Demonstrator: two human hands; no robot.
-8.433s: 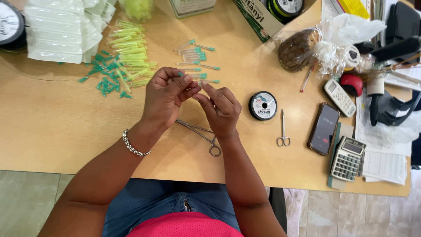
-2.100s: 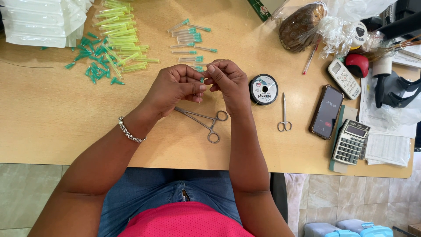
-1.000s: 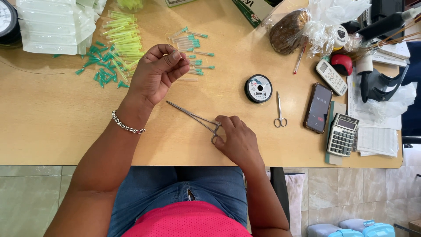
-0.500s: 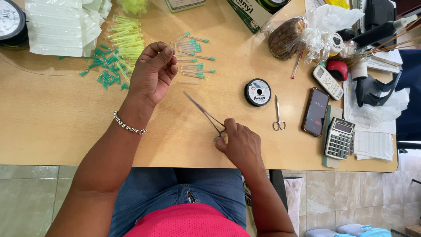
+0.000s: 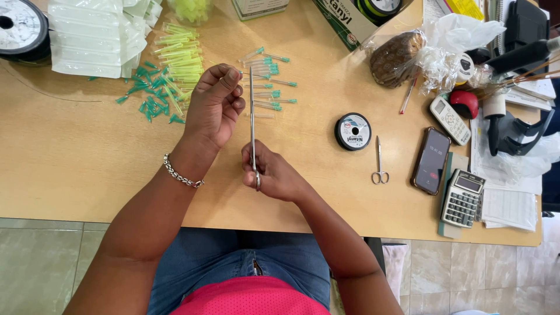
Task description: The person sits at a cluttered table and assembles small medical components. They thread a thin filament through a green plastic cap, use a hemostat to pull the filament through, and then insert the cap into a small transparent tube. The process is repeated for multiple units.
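- Head view: the right hand (image 5: 279,175) has its fingers (image 5: 256,153) curled shut around the ring handles of long, thin steel forceps (image 5: 252,116), gripping low so the slim shaft stands away from the body and its tip reaches up to the left hand.
- The left hand (image 5: 214,105) is raised just beside that tip, fingers (image 5: 224,79) bent inward and pressed together at the thumb, as if pinching something very small; what they pinch is too small to tell.
- The forceps tip sits right at the left fingertips, which suits passing or gripping a fine piece that bare fingers handle poorly.
- A chain bracelet (image 5: 182,174) circles the left wrist.
- Just beyond the hands, capped needles with green hubs (image 5: 267,81) lie in a loose row on the table (image 5: 70,151), within easy reach.
- To their left lie a heap of green and yellow-green caps (image 5: 169,81), then clear packets (image 5: 96,35).
- To the right, well apart, lie a small black spool of line (image 5: 353,131), small scissors (image 5: 379,163), a phone (image 5: 431,160) and a calculator (image 5: 464,198).
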